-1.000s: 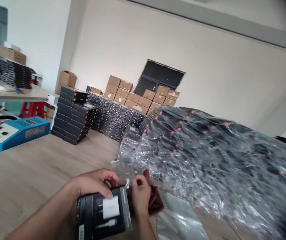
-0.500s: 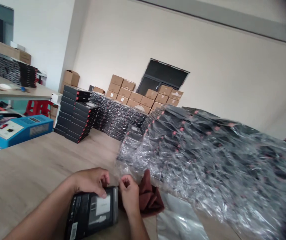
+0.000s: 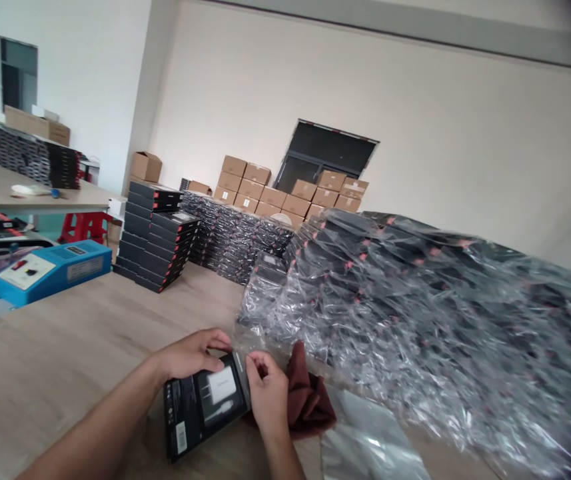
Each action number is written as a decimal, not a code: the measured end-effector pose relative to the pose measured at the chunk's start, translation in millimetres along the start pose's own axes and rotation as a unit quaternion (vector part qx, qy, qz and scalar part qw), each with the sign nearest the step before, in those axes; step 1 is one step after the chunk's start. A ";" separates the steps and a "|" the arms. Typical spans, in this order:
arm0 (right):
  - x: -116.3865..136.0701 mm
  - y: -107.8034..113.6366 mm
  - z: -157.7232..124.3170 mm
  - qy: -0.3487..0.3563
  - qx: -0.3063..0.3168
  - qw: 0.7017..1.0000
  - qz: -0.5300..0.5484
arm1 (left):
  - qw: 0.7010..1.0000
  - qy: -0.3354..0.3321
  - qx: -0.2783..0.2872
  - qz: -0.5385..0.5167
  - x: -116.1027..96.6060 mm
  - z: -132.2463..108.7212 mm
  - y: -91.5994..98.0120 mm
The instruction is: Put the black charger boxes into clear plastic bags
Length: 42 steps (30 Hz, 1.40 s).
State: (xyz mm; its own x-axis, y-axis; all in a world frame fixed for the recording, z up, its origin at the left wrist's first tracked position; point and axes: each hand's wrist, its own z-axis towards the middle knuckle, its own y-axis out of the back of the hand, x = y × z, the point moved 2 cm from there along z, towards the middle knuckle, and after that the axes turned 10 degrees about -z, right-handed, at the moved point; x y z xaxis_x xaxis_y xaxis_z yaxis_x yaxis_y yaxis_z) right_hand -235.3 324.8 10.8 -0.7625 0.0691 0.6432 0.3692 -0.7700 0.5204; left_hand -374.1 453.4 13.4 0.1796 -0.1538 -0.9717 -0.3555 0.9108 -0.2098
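Observation:
A black box with a picture of a white charger lies tilted near the table's front edge. My left hand is closed on its upper edge, thumb on the face and fingers over the far side. At the box's right end, my right hand is pinched at clear film whose outline is hard to see. Just right of that hand sits a crumpled brown cloth, and beside it lies a flat clear plastic bag.
Film-wrapped black boxes are heaped at the right. Unwrapped black boxes stand stacked behind the bare wooden table top. At the left is a blue machine. Brown cartons are piled by the far wall.
The black box has turned and shifted up and right, its right end now against my right hand. My left hand has moved right along its edge. The view has shifted slightly.

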 end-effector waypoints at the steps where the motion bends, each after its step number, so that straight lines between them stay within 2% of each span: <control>1: 0.1 0.6 0.1 0.000 -0.003 1.000 0.000 | 1.000 0.003 0.004 0.000 1.9 1.4 0.5; 9: -4.3 3.0 -0.2 -0.003 -0.001 1.000 -0.011 | 0.995 0.025 -0.014 0.099 2.8 2.0 -1.8; 13: 0.7 4.5 0.0 -0.008 -0.014 1.000 -0.006 | 0.997 0.009 -0.036 0.071 7.6 3.5 -4.5; 16: 3.0 3.4 0.1 -0.012 -0.015 1.000 -0.006 | 0.999 -0.027 -0.028 0.029 11.8 6.5 -6.5; 19: 0.6 2.2 0.3 -0.010 -0.018 1.000 -0.012 | 0.999 -0.036 -0.020 0.013 11.0 7.8 -7.9; 24: -8.2 4.7 2.8 0.016 0.000 0.997 -0.075 | 0.993 -0.008 -0.053 0.108 -0.4 3.3 -7.8; 28: -14.4 12.6 5.4 0.034 -0.019 0.989 -0.144 | 0.981 0.019 -0.074 0.180 -2.2 1.2 -5.3; 31: -21.7 16.0 6.2 -0.003 -0.005 0.984 -0.179 | 0.980 0.002 -0.077 0.184 1.4 2.8 -2.8; 33: -27.1 15.8 6.2 -0.047 0.019 0.986 -0.156 | 0.981 -0.010 -0.075 0.179 3.4 4.0 -1.5; 35: -31.4 13.8 5.6 -0.101 0.055 0.990 -0.081 | 0.984 -0.008 -0.072 0.165 4.0 4.5 -0.8; 38: -34.0 10.7 4.6 -0.180 0.092 0.978 0.045 | 0.988 -0.010 -0.064 0.143 1.5 3.8 -1.2; 40: -33.0 11.5 5.3 -0.195 0.084 0.974 0.079 | 0.988 -0.018 -0.066 0.138 -0.8 3.1 -1.6; 42: -30.5 15.2 7.1 -0.174 0.056 0.981 0.060 | 0.987 -0.021 -0.081 0.139 -1.8 2.9 -1.3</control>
State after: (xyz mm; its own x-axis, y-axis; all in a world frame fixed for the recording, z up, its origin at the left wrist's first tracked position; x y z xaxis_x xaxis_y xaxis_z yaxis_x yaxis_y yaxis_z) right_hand -202.7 315.5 3.1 -0.4899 0.2093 0.8463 0.5158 -0.7130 0.4749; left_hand -371.4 453.5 15.8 0.0916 0.1127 -0.9894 -0.5375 0.8420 0.0461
